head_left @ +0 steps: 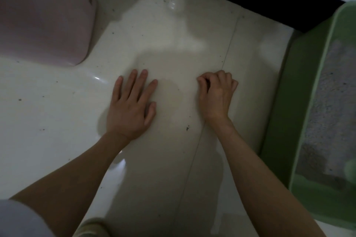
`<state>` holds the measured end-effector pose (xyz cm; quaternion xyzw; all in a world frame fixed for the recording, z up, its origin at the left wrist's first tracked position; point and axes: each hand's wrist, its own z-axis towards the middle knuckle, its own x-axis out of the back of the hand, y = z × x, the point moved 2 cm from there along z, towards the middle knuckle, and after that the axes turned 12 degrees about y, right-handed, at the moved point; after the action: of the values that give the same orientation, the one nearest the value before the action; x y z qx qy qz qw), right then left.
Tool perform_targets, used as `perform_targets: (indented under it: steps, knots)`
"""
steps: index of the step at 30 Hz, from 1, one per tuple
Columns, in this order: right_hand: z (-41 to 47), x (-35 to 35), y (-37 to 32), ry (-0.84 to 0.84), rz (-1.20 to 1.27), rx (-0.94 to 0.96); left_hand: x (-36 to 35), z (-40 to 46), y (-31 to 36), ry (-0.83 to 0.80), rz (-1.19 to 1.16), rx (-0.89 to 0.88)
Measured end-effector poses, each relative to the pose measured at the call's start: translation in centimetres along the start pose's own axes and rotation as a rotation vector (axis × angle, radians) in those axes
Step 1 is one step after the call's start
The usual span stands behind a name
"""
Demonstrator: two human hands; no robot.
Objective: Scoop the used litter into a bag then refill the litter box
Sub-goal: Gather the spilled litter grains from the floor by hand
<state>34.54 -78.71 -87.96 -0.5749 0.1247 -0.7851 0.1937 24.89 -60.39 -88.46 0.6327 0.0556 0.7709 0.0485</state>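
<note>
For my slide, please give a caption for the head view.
Left hand flat on glossy tiled floor, right hand curled, beside green plastic litter box.

A home floor: glossy pale tiles [173, 48] strewn with grit, a green litter box [300, 90] by the wall.

Floor [173, 44]: pale tile, glossy and smooth, with light reflections, a thin grout line, and scattered dark grit on the surface. Litter box [300, 90]: green plastic, smooth, with a soft sheen on wall and rim. Litter [327, 106]: grey, granular, matt, rough-textured. Pink container [42, 21]: smooth plastic, semi-matt finish.
</note>
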Motion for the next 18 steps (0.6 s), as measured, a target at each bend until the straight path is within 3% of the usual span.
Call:
perform_targets:
  steps: [4, 11, 18]
  knots:
    - [0.5, 1.6, 0.1, -0.104, 0.067, -0.153, 0.0, 0.0, -0.1, -0.015, -0.015, -0.003]
    - [2.0, 6.3, -0.2, -0.115, 0.276, -0.513, 0.3, -0.1, 0.0, -0.052, -0.028, 0.004]
    - [-3.0, 10.7, -1.8, -0.340, 0.259, -0.518, 0.9, 0.1, 0.2, -0.181, -0.015, 0.022]
